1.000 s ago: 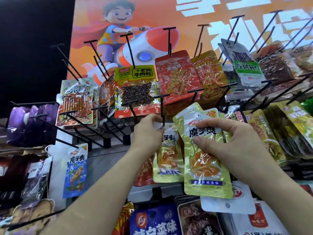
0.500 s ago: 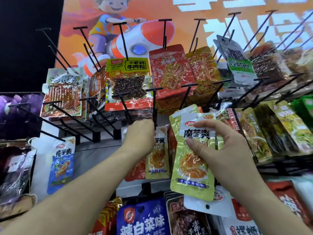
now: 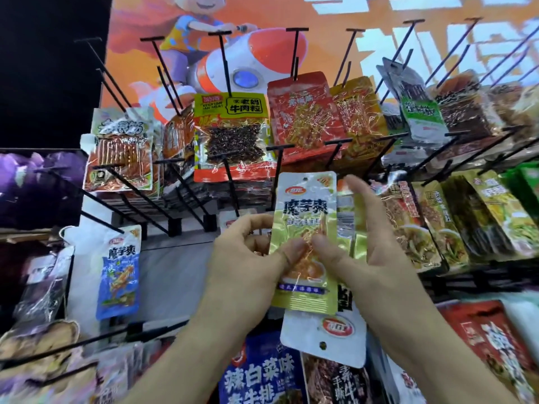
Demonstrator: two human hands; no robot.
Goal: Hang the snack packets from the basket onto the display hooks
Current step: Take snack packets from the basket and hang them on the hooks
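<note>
the slim, glossy yellow-green foil snack packet (image 3: pixel 304 243), just below the black display hook (image 3: pixel 278 170), looks light, floppy and slick, pinched mid-body by left hand (image 3: pixel 250 258) and right hand (image 3: pixel 364 252); better held nearer its punched top.

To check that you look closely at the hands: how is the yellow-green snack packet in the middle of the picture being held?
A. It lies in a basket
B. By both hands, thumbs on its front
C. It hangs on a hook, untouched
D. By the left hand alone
B: the left hand and the right hand both grip the yellow-green packet, with their thumbs meeting on its front.
</note>
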